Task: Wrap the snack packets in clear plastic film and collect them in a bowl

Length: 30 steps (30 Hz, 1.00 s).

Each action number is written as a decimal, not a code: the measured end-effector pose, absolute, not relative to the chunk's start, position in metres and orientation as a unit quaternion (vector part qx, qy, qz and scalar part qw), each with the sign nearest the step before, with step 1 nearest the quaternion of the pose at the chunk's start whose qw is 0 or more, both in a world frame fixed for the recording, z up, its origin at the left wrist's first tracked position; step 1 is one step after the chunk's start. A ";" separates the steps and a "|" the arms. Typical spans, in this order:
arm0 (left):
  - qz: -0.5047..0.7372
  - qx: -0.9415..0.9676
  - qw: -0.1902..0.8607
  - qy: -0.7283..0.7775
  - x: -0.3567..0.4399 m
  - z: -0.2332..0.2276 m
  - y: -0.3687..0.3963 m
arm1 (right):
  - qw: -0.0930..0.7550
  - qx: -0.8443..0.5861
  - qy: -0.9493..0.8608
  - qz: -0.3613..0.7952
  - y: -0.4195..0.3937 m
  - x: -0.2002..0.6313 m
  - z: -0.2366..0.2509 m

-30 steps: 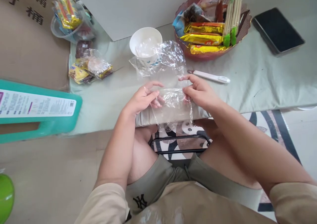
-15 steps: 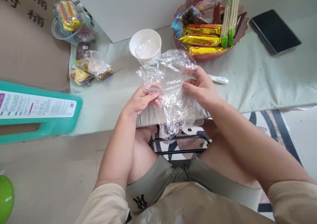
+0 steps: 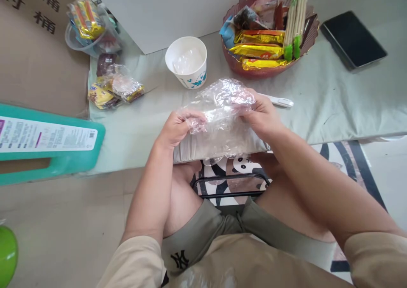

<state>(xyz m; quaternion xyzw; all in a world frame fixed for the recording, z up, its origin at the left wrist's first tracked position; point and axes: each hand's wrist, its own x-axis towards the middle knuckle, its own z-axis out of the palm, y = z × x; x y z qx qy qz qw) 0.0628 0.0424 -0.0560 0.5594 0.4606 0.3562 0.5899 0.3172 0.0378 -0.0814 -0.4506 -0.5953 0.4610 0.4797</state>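
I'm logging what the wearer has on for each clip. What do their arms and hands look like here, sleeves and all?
Both forearms are bare. The left hand and right hand wear no gloves, rings or watch that I can see. Beige sleeves end near the elbows on both arms.

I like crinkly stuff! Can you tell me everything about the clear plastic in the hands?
The clear plastic wrap is thin, see-through and shiny, full of wrinkles. It is scrunched into a loose bundle, not spread flat. The left hand pinches its left end and the right hand grips its right end, holding it just above the near edge of the pale green mat. A bit of it hangs down over that edge. It sits in front of the white paper cup.
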 end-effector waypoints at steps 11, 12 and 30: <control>0.407 0.536 0.588 0.449 0.061 -0.060 0.049 | 0.428 -0.465 -0.673 0.384 0.035 0.319 -0.076; 0.410 0.524 0.579 0.472 0.062 -0.060 0.049 | 0.418 -0.466 -0.684 0.373 0.035 0.320 -0.076; 0.441 0.435 0.618 0.485 0.073 -0.047 0.042 | 0.438 -0.434 -0.482 0.623 0.030 0.304 -0.072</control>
